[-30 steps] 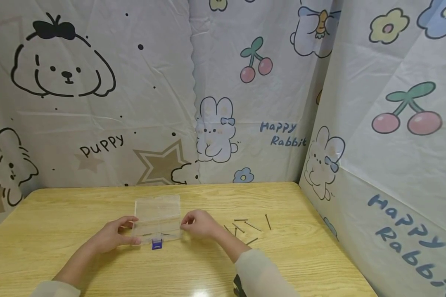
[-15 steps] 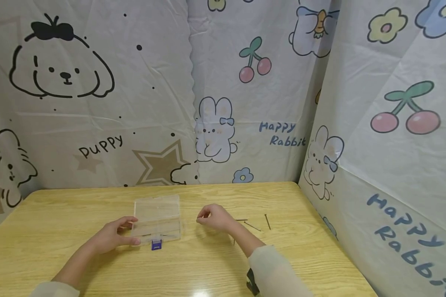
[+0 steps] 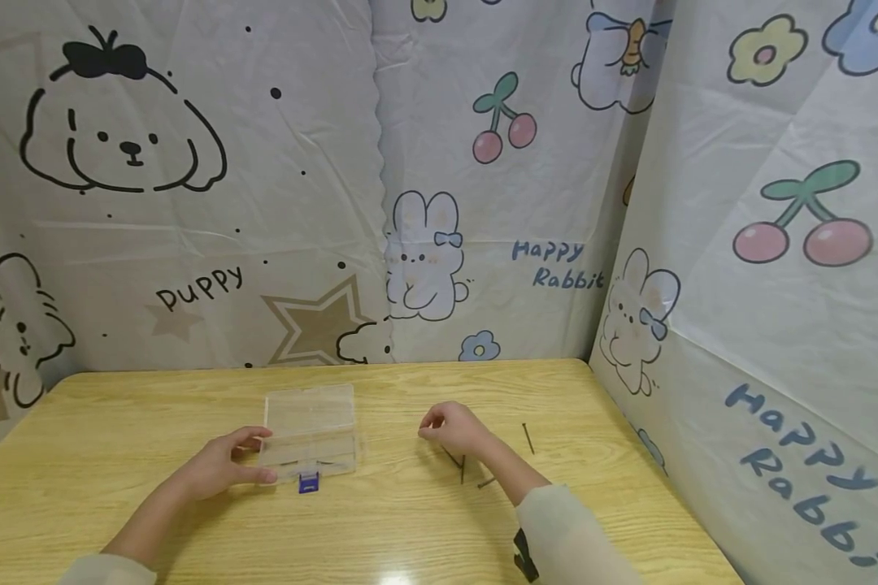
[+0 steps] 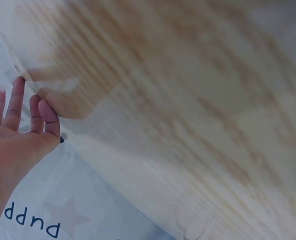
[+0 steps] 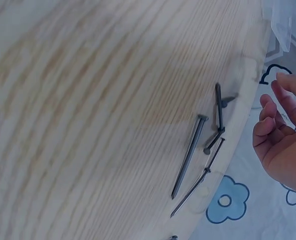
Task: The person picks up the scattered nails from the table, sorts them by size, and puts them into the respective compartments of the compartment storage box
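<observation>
Left hand [image 3: 223,465] grips box [image 3: 310,431] at its 9 o'clock side. Right hand [image 3: 454,428] at box's 3 o'clock, fingers loosely bent, nothing seen in it. Nails [image 5: 188,157] at that hand's 5 to 6. Best pinch one mid-shank, clear of crossings; box should stay put. Right wrist view shows nails overlapping; head view loses some behind right hand.

Wood-grain table [image 3: 380,532], wrinkled hangings [image 3: 315,195], probably cloth, printed rabbits [image 3: 435,288].

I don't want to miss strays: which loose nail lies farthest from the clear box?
The lone nail right of the right forearm in the head view; others visible there lie left of it, nearer the box.
</observation>
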The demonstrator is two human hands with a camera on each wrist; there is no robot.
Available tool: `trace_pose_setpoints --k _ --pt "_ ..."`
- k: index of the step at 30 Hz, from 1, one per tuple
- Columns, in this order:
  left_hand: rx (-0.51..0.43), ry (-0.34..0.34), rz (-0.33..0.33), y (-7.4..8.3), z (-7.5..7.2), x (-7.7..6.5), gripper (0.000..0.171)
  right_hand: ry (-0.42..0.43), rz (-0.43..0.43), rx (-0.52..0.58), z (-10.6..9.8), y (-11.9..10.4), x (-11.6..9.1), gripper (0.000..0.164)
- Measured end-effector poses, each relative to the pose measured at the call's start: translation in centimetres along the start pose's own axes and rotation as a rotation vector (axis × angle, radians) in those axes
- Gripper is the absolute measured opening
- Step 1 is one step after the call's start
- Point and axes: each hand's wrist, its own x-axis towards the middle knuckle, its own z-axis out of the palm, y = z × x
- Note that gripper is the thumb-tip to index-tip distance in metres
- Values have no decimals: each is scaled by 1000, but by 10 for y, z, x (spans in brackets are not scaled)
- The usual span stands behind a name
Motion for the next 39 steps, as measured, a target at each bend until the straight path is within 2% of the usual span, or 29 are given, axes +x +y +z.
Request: trace_pose_setpoints --k 9,16,31,39 --pt "10 6 20 0 0 -1 75 11 13 5 -14 16 -9 12" --pt "6 5 23 0 0 -1 75 53 20 -46 -22 32 -15 11" --pt "6 4 18 1 0 -1 75 124 62 -76 -29 60 -23 7" --pt "3 4 10 -1 0 0 76 181 127 -102 -34 74 -26 4"
